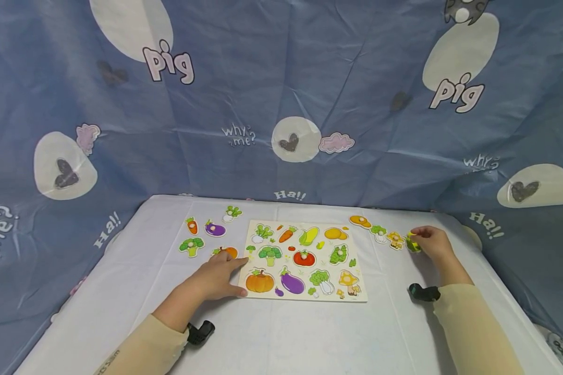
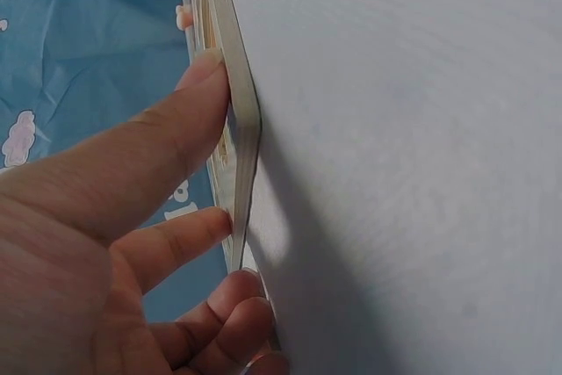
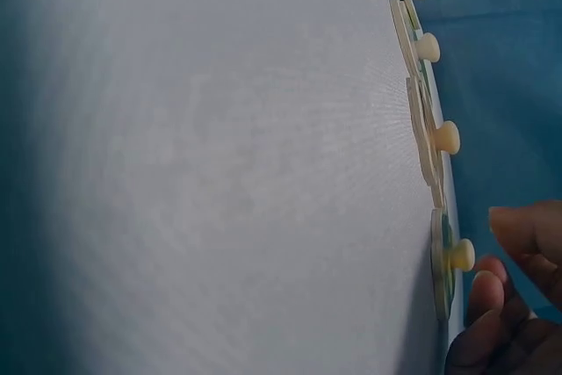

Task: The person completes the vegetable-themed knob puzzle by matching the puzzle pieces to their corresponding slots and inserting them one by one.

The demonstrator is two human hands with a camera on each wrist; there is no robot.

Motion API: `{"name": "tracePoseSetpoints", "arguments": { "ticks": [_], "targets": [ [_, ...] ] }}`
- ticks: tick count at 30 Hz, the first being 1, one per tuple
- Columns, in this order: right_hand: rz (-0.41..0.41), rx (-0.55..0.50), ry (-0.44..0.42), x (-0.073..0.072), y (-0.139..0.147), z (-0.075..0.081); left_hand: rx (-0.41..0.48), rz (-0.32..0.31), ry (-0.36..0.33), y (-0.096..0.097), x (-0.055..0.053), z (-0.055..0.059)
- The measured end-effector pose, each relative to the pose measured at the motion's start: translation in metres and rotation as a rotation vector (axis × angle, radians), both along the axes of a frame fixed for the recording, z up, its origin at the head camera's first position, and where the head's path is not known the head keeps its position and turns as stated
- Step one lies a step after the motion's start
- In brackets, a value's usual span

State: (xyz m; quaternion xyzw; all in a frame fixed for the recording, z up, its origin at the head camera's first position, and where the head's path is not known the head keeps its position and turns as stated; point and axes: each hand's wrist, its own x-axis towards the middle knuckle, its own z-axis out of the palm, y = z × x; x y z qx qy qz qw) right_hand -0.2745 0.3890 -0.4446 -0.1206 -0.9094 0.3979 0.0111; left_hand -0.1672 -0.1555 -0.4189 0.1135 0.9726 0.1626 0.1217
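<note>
A vegetable puzzle board (image 1: pixel 281 293) lies flat in the middle of the white table. At its left edge rests my left hand (image 1: pixel 218 275), thumb at the near corner and index finger further up. The left wrist view shows that thumb (image 2: pixel 204 85) against the board's edge (image 2: pixel 248 142). Over on the right, my right hand (image 1: pixel 433 244) is at a green knobbed piece (image 1: pixel 413 242), partly covering it. In the right wrist view, thumb and fingers (image 3: pixel 527 230) stand spread beside its pale knob (image 3: pixel 463 255), with a gap showing.
Potato (image 1: pixel 359 221), leafy cabbage (image 1: pixel 379 233) and mushroom (image 1: pixel 395 240) pieces lie in a row by the right hand. Left of the board are radish (image 1: pixel 232 212), carrot (image 1: pixel 192 225), eggplant (image 1: pixel 215 228), broccoli (image 1: pixel 191 246) and partly hidden pumpkin (image 1: pixel 228 252) pieces. A blue printed curtain (image 1: pixel 244 172) hangs behind.
</note>
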Motion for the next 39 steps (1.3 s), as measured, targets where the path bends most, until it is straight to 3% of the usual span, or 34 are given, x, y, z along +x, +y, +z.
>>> {"name": "tracePoseSetpoints", "arguments": {
  "ticks": [5, 16, 28, 39],
  "targets": [
    [0.021, 0.002, -0.009, 0.0, 0.001, -0.002, 0.001, 0.007, -0.002, 0.0, 0.0, -0.001],
    [0.048, 0.039, -0.122, -0.006, 0.006, -0.004, 0.002, 0.01, 0.002, 0.002, -0.001, -0.006],
    [0.067, 0.054, -0.129, -0.007, 0.007, -0.003, -0.004, 0.003, 0.015, -0.001, -0.004, -0.011],
    [0.071, 0.169, -0.082, 0.001, 0.008, 0.002, 0.002, 0.007, 0.012, 0.0, -0.002, -0.008]
  ]
}}
